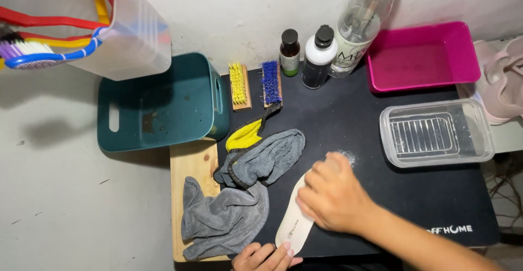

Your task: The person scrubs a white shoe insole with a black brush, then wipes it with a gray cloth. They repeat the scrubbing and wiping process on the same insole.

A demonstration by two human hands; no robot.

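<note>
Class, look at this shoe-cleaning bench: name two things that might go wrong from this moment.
1. The right hand presses on the white insole, which the left hand pins only at its near tip; it might slip or crease.
2. The tall clear bottle stands tilted beside the dark-capped bottles; a bump to the black mat could topple them.

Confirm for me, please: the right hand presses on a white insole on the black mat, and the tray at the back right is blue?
Not quite. The head view shows the tray is pink, not blue. The right hand does press on the white insole on the black mat.
</note>
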